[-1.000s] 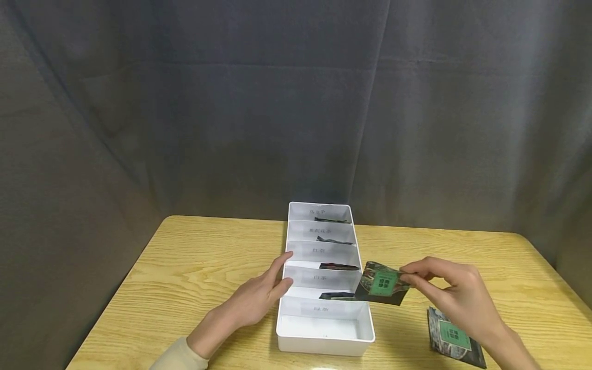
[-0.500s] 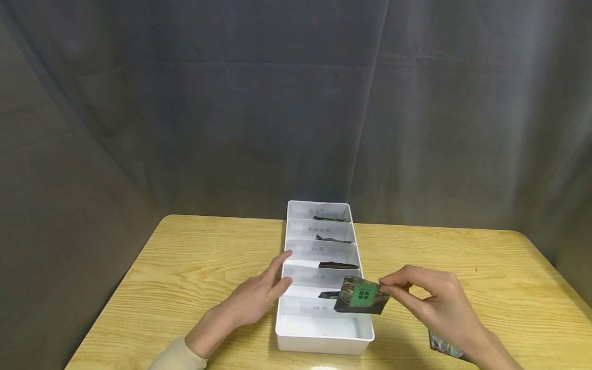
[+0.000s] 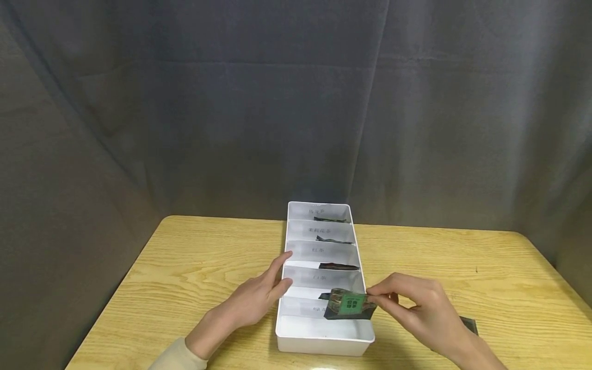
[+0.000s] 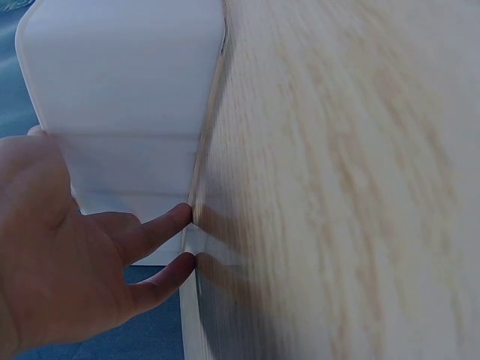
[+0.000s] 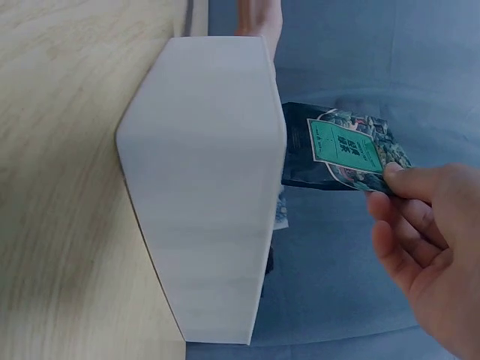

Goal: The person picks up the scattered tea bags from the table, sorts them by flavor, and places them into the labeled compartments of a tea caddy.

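Between thumb and fingers my right hand (image 3: 418, 308) pinches a dark tea bag packet (image 3: 350, 304) with a green label. The packet hangs over the nearest compartment of a long white divided box (image 3: 324, 345); in the right wrist view its lower edge (image 5: 298, 150) meets or passes behind the box rim. My left hand (image 3: 252, 298) lies along the box's left side, its fingers straight and touching the wall, as the left wrist view (image 4: 75, 247) also shows. Under the right forearm another dark packet (image 3: 469, 324) on the table is mostly hidden.
Farther compartments each hold a packet standing at the right: a dark red one (image 3: 339, 266) and greenish ones (image 3: 334, 240) behind. Printed labels mark the dividers. The wooden table (image 3: 194, 267) ends at a grey curtain (image 3: 259, 128).
My right hand has carried the packet left and nearer, from beside the box to over its nearest compartment. The left hand has stayed against the box.
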`<state>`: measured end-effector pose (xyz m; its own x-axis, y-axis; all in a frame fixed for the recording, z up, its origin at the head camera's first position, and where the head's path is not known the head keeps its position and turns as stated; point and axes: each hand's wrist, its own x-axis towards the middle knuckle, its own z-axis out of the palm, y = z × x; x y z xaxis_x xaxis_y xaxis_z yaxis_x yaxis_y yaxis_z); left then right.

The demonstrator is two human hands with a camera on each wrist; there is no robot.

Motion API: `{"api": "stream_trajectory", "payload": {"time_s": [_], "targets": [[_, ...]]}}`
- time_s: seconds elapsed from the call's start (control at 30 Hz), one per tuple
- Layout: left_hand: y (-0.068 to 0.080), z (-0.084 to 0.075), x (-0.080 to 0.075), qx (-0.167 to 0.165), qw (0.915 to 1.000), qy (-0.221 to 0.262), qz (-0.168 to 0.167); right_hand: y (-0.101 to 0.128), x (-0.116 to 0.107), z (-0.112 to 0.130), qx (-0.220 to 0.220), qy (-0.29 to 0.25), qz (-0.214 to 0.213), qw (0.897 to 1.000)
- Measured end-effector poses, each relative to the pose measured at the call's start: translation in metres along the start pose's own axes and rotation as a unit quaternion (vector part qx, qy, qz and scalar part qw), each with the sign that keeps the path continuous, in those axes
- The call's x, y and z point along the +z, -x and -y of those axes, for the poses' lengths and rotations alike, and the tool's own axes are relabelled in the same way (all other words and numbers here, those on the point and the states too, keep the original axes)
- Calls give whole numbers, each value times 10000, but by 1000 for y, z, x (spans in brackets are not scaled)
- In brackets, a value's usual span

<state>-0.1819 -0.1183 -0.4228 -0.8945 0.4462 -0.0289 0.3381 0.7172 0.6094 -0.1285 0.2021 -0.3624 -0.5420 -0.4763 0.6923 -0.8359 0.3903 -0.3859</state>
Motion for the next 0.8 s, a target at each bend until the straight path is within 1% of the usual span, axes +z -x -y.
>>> {"api": "stream_trajectory", "payload": {"time_s": [0.1, 0.27, 0.43, 0.53, 0.63, 0.7, 0.8], "targets": [[0, 0, 0, 5, 10000, -43, -26, 2, 2, 2, 210, 67, 177, 9996], [0, 1, 1, 21, 10000, -59, -68, 5, 5, 2, 354, 190, 400, 9984], [0, 1, 1, 68, 9999, -69, -87, 9, 10, 0, 139, 148, 641, 9977], [1, 0, 1, 63, 9999, -54, -85, 13, 12, 0, 99, 124, 815, 9965], [1, 0, 1, 57, 9999, -45, -85, 19, 13, 3, 428, 111, 1104, 9929], [1, 0, 1, 56, 9999, -42, -87, 22, 12, 5, 681, 50, 1359, 9884], [1, 0, 1, 50, 9999, -46, -83, 25, 11, 5, 858, 78, 1689, 9819]]}}
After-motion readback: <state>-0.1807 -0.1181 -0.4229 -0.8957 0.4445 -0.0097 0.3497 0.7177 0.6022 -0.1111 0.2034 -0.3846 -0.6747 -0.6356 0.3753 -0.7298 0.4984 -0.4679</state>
